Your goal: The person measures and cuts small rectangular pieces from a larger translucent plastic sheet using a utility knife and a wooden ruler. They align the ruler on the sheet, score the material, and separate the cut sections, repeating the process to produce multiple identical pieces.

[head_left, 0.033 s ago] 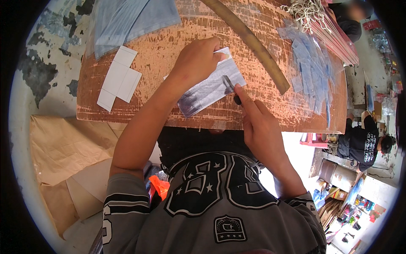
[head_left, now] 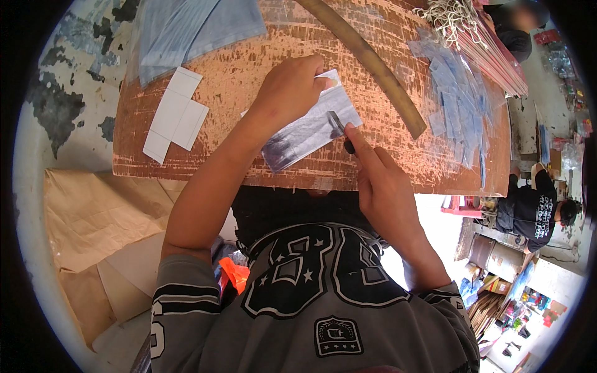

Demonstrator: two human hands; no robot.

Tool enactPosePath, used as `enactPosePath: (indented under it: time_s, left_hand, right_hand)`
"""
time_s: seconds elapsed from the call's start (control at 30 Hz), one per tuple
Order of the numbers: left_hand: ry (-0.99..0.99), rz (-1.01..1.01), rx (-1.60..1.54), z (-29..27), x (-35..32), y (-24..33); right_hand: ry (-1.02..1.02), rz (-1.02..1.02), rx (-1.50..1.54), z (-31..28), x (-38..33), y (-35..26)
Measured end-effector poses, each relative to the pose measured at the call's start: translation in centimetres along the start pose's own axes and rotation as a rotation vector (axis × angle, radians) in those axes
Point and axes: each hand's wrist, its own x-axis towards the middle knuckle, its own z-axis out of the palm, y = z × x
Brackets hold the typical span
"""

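On the worn table, just in front of me, lies a grey-silver rectangular sheet (head_left: 308, 133) with a pale far edge, set at a slant. My left hand (head_left: 292, 87) is closed at its far end, the fingers curled and the tips against the pale edge; part of the sheet is hidden under it. In my right hand (head_left: 379, 168) is a small knife (head_left: 336, 123) with a narrow metal blade and a dark grip. Its blade lies over the sheet's right part, with my index finger stretched along it.
A white cut-out card (head_left: 176, 115) with fold lines lies left on the table (head_left: 230, 74). Behind are clear plastic sheets (head_left: 199, 37) and a long brown strip (head_left: 373, 62). Small clear pieces (head_left: 460, 99) and white strings (head_left: 454, 25) are at right. Two people are farther right.
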Motion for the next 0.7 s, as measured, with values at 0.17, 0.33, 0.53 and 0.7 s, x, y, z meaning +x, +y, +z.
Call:
enactPosePath:
  time_s: [0.17,0.33,0.53,0.7]
  left_hand:
    - [0.012,-0.002,0.016,0.12,-0.06,0.01]
    - [0.011,-0.002,0.021,0.1,-0.04,-0.1]
    - [0.02,0.0,0.026,0.19,-0.09,-0.09]
    - [0.007,-0.017,0.027,0.13,-0.05,0.1]
  right_hand:
    - [-0.013,0.002,-0.016,-0.27,0.11,-0.19]
    - [-0.016,0.006,-0.039,-0.43,0.16,-0.33]
    - [0.003,-0.05,-0.049,-0.01,0.06,0.38]
    - [-0.016,-0.017,-0.045,-0.32,0.02,0.06]
